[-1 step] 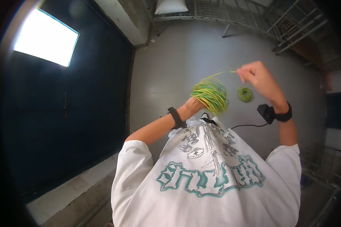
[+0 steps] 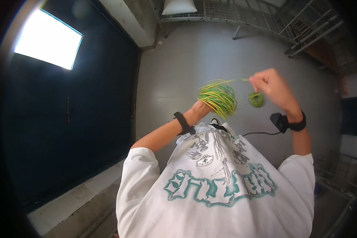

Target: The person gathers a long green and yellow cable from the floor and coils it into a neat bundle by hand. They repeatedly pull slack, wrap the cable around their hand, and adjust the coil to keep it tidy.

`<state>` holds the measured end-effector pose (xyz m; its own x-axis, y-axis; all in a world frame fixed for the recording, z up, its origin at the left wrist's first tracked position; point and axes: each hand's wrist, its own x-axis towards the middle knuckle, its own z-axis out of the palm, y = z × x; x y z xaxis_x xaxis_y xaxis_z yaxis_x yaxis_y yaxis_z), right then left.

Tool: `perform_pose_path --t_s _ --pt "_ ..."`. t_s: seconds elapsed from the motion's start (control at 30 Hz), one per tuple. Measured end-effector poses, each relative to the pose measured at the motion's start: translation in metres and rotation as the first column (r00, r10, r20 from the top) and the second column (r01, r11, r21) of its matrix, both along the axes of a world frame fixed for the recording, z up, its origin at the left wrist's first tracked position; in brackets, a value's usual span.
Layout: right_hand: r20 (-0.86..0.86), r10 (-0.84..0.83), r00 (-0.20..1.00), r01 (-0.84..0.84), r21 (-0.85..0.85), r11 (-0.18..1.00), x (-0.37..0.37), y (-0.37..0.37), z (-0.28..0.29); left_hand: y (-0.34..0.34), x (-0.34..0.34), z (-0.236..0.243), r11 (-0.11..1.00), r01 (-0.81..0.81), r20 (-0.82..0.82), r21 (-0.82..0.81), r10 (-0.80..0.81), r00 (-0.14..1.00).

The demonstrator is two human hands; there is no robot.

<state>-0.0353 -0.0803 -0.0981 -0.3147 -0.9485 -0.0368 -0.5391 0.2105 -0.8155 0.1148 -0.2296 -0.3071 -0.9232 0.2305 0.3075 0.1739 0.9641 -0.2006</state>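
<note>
A thick coil of yellow-green wire point(image 2: 219, 98) is wound in many loops about my left hand point(image 2: 201, 110). The loops hide the fingers, while the back of the hand and the wrist stay visible. To the right and a little higher in view, my right hand point(image 2: 274, 86) is closed, pinching a strand of the wire point(image 2: 240, 79) that stretches across to the coil's top. A smaller round coil of green wire point(image 2: 256, 100) lies on the floor, below the right fingers in view. A thin strand runs from it toward the big coil.
A black device point(image 2: 279, 122) with a cable is strapped at my right wrist; a black band point(image 2: 182, 122) circles the left. Metal bed frames point(image 2: 234, 20) with a white pillow point(image 2: 179, 6) stand at the far side. A dark door point(image 2: 67, 131) is at left.
My right hand has dropped slightly, lowering its strand toward the level of the coil's top. The left hand and its coil have shifted a little to the left.
</note>
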Motion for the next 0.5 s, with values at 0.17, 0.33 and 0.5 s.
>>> perform_pose_path --t_s 0.17,0.33,0.5 --pt "0.15 -0.071 0.986 0.051 0.132 0.99 0.011 0.021 -0.017 -0.035 0.009 -0.003 0.877 -0.046 -0.082 0.478 0.097 0.992" --pt "0.246 -0.107 0.963 0.087 0.09 0.992 -0.001 0.025 -0.035 -0.044 0.011 -0.003 0.9 -0.011 -0.173 0.435 0.096 0.98" --pt "0.375 -0.055 0.925 0.039 0.05 0.998 0.006 0.028 -0.061 -0.042 0.01 -0.007 0.942 0.011 -0.326 0.337 0.106 0.939"
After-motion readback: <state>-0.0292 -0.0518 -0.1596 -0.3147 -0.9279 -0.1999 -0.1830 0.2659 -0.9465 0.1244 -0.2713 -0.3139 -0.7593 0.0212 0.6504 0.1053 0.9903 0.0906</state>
